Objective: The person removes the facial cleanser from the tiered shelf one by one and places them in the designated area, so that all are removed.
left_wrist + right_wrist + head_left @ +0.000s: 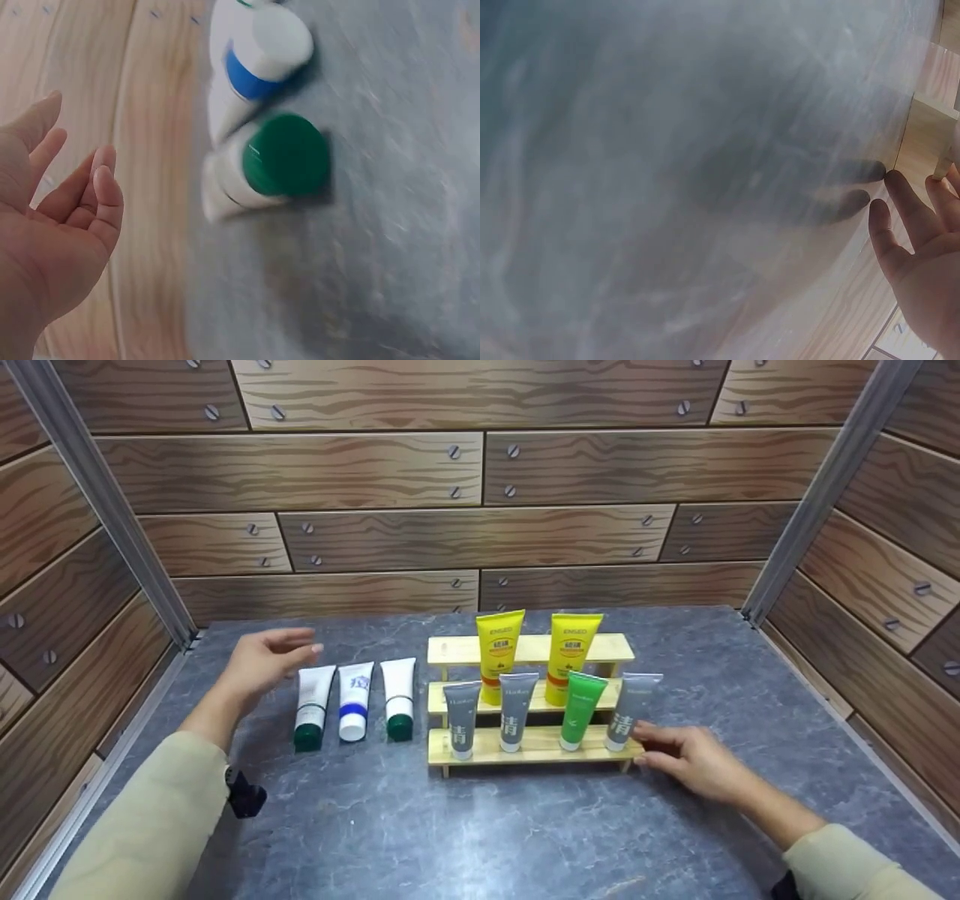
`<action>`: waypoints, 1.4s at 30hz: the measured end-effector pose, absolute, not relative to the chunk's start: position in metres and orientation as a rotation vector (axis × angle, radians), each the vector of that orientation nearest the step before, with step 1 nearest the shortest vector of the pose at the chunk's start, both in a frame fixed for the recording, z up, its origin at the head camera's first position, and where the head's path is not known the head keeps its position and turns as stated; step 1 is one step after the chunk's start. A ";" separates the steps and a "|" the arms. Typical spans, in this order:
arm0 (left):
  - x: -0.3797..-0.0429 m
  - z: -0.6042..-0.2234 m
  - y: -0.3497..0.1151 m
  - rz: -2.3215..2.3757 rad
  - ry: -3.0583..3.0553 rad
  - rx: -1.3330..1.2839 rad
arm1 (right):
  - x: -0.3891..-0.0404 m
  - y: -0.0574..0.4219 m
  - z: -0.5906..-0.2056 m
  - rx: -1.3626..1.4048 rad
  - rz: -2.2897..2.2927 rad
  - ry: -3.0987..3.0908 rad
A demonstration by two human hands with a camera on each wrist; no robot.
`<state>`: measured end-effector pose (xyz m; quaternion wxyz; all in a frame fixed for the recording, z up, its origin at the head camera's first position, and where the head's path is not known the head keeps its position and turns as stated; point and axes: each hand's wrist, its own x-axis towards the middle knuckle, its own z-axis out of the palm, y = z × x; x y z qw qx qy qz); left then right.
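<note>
My left hand point(259, 662) is held over the far left of the table with its fingers loosely bent and nothing in them. Just right of it lies a white squeeze tube point(311, 701) with a green cap. Beside that are a white tube with a blue band point(356, 701) and another green-capped white tube point(399, 697). My right hand point(694, 761) holds the right end of the stepped wooden rack point(536, 742), thumb in front. On its bottom step stand a green tube point(583, 711) and several grey tubes point(463, 718). Two yellow tubes point(499, 656) stand behind them.
The grey marbled tabletop point(450, 832) reaches back to a wood-patterned wall point(375, 472). Metal posts point(817, 487) rise at both rear corners. Side walls with the same wood pattern flank the table.
</note>
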<state>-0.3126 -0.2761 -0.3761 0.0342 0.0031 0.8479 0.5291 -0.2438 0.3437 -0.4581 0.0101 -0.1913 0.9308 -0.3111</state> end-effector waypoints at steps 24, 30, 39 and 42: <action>-0.293 -0.308 -0.174 1.693 2.575 0.620 | -0.243 0.344 -0.459 -0.600 -1.007 2.894; -0.286 -0.301 -0.147 1.693 2.512 0.745 | -0.243 0.344 -0.458 -0.602 -0.998 2.898; -0.284 -0.300 -0.116 1.765 2.396 0.839 | -0.243 0.345 -0.461 -0.610 -0.998 2.922; -0.284 -0.302 -0.109 1.767 2.369 0.850 | -0.244 0.345 -0.460 -0.622 -1.003 2.927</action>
